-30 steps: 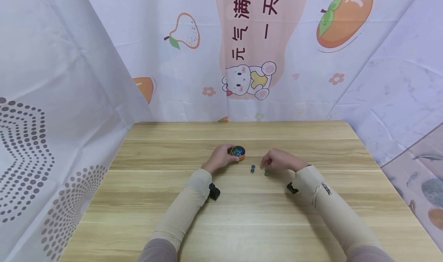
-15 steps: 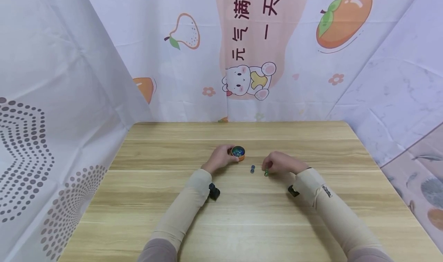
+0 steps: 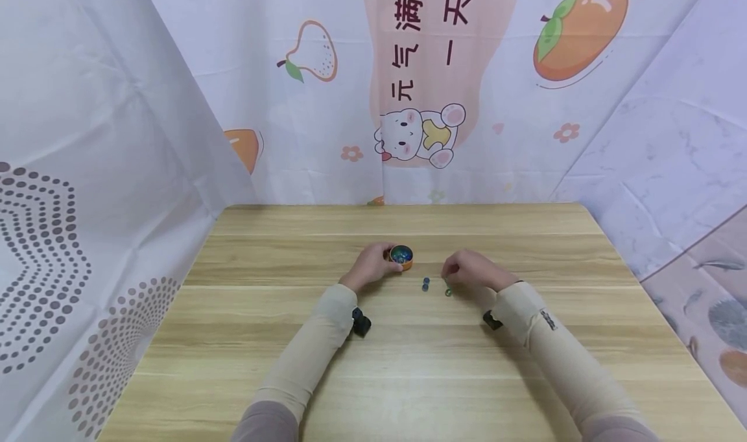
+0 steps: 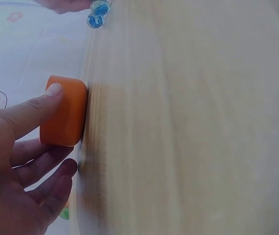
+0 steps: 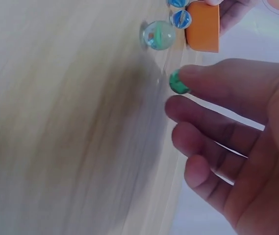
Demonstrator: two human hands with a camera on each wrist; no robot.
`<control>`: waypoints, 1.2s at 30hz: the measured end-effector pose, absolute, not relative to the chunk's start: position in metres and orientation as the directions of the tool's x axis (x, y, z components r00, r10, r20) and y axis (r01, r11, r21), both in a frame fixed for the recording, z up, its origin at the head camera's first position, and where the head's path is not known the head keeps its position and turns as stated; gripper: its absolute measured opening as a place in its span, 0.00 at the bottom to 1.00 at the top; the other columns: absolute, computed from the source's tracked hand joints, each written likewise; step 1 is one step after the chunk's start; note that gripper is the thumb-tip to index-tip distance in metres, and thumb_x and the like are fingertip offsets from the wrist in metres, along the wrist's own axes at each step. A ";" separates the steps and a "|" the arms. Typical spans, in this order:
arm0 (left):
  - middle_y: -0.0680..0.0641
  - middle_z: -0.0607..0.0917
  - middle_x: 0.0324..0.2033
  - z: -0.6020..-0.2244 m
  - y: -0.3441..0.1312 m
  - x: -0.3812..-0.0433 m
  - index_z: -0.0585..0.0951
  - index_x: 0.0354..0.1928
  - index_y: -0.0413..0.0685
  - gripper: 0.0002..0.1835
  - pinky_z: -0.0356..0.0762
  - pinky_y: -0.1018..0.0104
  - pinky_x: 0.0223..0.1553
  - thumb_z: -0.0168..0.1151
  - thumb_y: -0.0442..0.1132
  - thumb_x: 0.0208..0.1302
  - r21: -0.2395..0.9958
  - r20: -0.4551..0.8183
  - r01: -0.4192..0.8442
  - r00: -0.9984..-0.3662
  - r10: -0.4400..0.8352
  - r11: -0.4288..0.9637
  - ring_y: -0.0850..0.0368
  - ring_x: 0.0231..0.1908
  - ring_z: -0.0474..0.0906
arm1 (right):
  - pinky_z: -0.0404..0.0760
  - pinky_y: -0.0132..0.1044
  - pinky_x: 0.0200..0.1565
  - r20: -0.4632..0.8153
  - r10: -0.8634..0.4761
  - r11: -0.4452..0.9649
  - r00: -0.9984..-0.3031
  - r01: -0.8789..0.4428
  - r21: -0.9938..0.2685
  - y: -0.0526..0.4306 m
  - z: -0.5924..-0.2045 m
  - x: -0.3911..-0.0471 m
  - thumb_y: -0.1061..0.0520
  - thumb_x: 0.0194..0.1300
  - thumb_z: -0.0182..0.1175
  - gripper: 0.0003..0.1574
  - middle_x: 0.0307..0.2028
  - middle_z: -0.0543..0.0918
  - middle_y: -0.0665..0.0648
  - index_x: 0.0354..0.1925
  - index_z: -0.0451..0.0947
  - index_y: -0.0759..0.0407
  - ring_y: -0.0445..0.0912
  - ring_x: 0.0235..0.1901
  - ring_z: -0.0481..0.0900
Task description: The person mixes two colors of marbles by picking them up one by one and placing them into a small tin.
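My left hand (image 3: 370,265) grips a small round orange bowl (image 4: 66,115), thumb on its near wall and fingers around the far side. Blue and green marbles (image 3: 401,255) lie inside it. Thumb and forefinger of my right hand (image 3: 471,269) pinch a green marble (image 5: 179,82), just above the table in the right wrist view; the thumb partly hides it. Its other fingers are loosely bent. Below that hand, a clear marble with a green swirl (image 5: 159,35) rests on the wood. Between bowl and right hand sit two blue marbles (image 3: 426,284), close together.
The wood-grain table (image 3: 373,377) stretches toward me on all sides of the marbles. A printed curtain (image 3: 327,124) hangs behind its far edge, with more cloth at left and right. Black wrist cameras (image 3: 362,325) hang under both forearms.
My right hand dipped toward the green marbles, then rose slightly with one pinched; a single green marble now shows on the table beneath it. My left hand and the bowl stayed still.
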State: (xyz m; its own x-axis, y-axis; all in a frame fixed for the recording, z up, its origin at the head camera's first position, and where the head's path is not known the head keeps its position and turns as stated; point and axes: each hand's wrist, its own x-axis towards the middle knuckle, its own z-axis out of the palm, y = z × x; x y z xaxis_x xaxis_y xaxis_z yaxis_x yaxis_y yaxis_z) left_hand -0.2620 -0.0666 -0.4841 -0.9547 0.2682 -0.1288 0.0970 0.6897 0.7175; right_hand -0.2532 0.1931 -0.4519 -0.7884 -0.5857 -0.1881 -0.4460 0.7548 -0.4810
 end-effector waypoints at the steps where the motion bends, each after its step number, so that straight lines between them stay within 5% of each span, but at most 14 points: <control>1: 0.44 0.81 0.56 -0.484 -0.067 -0.262 0.76 0.62 0.44 0.30 0.73 0.54 0.59 0.71 0.44 0.58 0.717 -0.128 0.098 -0.955 0.268 0.690 0.50 0.55 0.76 | 0.81 0.41 0.41 -0.172 -0.581 0.754 -0.795 -0.446 -0.482 0.192 -0.451 -0.253 0.64 0.62 0.62 0.08 0.37 0.88 0.55 0.38 0.86 0.59 0.42 0.35 0.80; 14: 0.44 0.82 0.55 -0.484 -0.066 -0.262 0.77 0.62 0.44 0.30 0.74 0.55 0.57 0.71 0.44 0.58 0.715 -0.120 0.106 -0.955 0.270 0.691 0.50 0.54 0.77 | 0.80 0.45 0.44 -0.084 -0.506 0.758 -0.859 -0.395 -0.520 0.179 -0.445 -0.262 0.63 0.65 0.59 0.11 0.39 0.86 0.59 0.43 0.84 0.65 0.48 0.39 0.81; 36: 0.44 0.82 0.56 -0.484 -0.067 -0.263 0.77 0.61 0.44 0.29 0.73 0.53 0.59 0.71 0.44 0.58 0.724 -0.124 0.102 -0.954 0.274 0.682 0.50 0.55 0.77 | 0.80 0.43 0.41 -0.016 -0.509 0.737 -0.860 -0.426 -0.525 0.143 -0.441 -0.276 0.59 0.64 0.62 0.11 0.36 0.85 0.59 0.43 0.84 0.63 0.48 0.36 0.80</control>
